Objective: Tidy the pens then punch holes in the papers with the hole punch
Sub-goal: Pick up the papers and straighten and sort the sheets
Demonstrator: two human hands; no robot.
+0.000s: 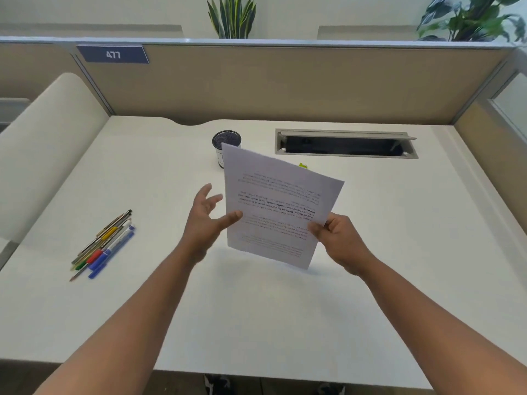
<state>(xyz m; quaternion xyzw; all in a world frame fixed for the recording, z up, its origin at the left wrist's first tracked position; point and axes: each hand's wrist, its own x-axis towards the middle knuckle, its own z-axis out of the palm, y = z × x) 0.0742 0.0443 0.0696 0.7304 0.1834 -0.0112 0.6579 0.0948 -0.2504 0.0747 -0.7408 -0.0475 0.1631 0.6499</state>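
The papers [278, 206] are raised off the desk [256, 315] at centre, tilted, and cover most of what lies behind them: only a small bright green tip [303, 166] shows above their top edge, too little to identify, and the lower right part of the mesh cup [226, 143] is hidden by their top left corner. No hole punch can be made out. The printed text on the papers is upside down to the camera and too blurred to read. The right hand [340, 242] pinches the papers at their right edge, thumb on the near face, the other fingers behind and out of sight. The left hand [206, 216] is spread, fingers loose, with the thumb tip touching the left edge of the papers; it grips nothing. The pens [104, 243] lie in a loose bundle on the left of the desk, well apart from the cup, which looks empty from this angle. An open cable slot [346, 145] sits in the desk at rear right. A beige partition [285, 81] bounds the desk, and its blue plate [113, 54] reads "477". Two plants [232, 17] stand behind the partition, cut off by the top edge.
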